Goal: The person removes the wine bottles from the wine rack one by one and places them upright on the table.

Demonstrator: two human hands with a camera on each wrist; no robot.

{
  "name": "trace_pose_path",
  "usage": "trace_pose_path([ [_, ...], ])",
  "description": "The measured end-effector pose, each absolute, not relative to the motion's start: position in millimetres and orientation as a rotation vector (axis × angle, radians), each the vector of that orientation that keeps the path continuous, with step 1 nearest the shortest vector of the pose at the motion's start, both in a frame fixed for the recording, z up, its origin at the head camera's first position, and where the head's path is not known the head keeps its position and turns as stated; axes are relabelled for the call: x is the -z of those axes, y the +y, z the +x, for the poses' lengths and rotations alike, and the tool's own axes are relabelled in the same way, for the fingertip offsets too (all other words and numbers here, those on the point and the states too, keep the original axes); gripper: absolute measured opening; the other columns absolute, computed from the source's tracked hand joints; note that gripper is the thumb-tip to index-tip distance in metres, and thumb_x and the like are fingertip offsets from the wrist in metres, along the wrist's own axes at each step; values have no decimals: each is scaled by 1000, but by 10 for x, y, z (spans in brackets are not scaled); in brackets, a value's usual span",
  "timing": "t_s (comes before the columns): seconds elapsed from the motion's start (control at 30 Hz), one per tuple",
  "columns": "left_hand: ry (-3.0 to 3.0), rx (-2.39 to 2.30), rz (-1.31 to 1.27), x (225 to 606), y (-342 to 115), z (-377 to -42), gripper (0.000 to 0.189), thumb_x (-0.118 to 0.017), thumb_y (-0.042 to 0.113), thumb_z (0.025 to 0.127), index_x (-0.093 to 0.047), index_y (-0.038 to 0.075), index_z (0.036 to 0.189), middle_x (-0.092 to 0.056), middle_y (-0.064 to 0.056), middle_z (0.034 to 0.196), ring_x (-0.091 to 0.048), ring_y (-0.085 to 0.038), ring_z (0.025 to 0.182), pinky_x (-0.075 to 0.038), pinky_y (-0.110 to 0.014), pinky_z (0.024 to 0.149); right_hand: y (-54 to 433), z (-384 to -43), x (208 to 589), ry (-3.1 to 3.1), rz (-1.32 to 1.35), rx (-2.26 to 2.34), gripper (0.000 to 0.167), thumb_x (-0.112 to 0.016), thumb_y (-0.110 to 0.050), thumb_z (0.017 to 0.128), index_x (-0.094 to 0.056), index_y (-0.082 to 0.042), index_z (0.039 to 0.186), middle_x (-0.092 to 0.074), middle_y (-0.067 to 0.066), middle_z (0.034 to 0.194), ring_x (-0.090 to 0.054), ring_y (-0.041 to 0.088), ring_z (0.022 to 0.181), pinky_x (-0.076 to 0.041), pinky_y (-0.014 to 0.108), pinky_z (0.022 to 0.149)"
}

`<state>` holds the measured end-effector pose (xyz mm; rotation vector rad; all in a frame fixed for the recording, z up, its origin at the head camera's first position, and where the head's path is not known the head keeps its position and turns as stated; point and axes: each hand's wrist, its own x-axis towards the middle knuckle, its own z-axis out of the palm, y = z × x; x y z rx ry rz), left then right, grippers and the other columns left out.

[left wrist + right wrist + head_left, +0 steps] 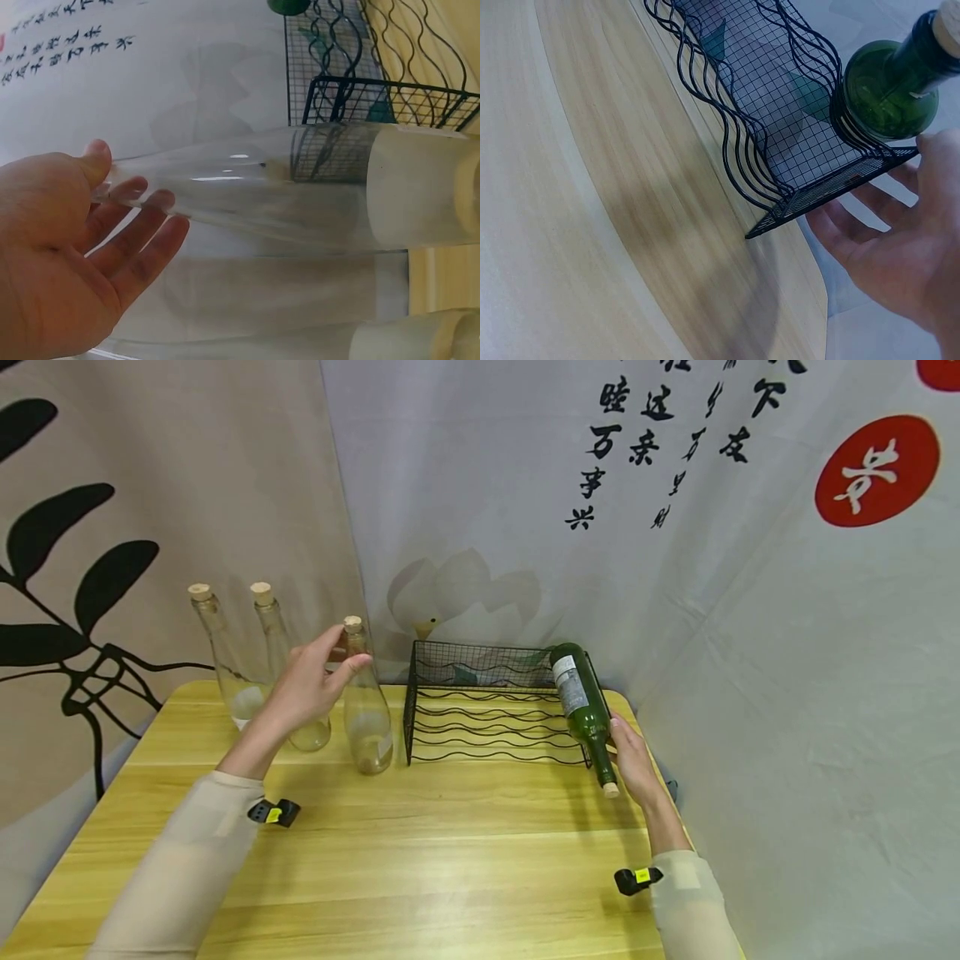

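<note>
My left hand (309, 681) pinches the neck of a clear glass bottle (367, 718) with a cork (353, 624), thumb on one side and fingers on the other. The bottle stands upright on the table, just left of a black wire wine rack (491, 727). A corked green bottle (587, 706) lies in the rack's right end, its neck pointing toward me. My right hand (636, 760) is beside that end. In the right wrist view its extended fingers (840, 229) lie along the outside of the rack's mesh side panel, with the thumb close to the green bottle.
Two more corked clear bottles, one at the far left (238, 672) and one behind my left wrist (273, 622), stand on the wooden table (420, 868). A cloth backdrop (480, 485) with printed characters hangs right behind the rack and along the right side.
</note>
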<state>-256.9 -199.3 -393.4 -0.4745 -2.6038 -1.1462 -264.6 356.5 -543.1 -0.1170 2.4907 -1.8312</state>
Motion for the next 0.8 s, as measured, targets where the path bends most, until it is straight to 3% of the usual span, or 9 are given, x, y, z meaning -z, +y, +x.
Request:
trace_pose_path([
  [0.17, -2634, 1159, -414, 3902, -2017, -2561, 45, -61, 42, 117, -60, 7, 144, -76, -25, 138, -72, -54, 133, -62, -72, 109, 3569, -2640, 5429, 2495, -147, 1827, 65, -26, -49, 125, -27, -17, 181, -45, 20, 177, -62, -7, 130, -56, 21, 110],
  [0.5, -2628, 1151, -362, 3889, -2075, -2616, 36, -65, 34, 116, -61, 5, 136, -75, -26, 134, -71, -54, 134, -62, -70, 110, 3566, -2649, 5438, 2489, -142, 1839, 64, -27, -48, 125, -28, -16, 180, -45, 21, 176, -63, -9, 127, -56, 14, 105],
  [0.8, -2619, 1070, -307, 3894, -2133, -2661, 39, -67, 31, 116, -59, 1, 139, -75, -27, 133, -75, -53, 120, -64, -70, 101, 3553, -2644, 5423, 2509, -151, 1859, 64, -27, -46, 125, -31, -11, 179, -52, 26, 166, -66, -8, 123, -59, 14, 102],
])
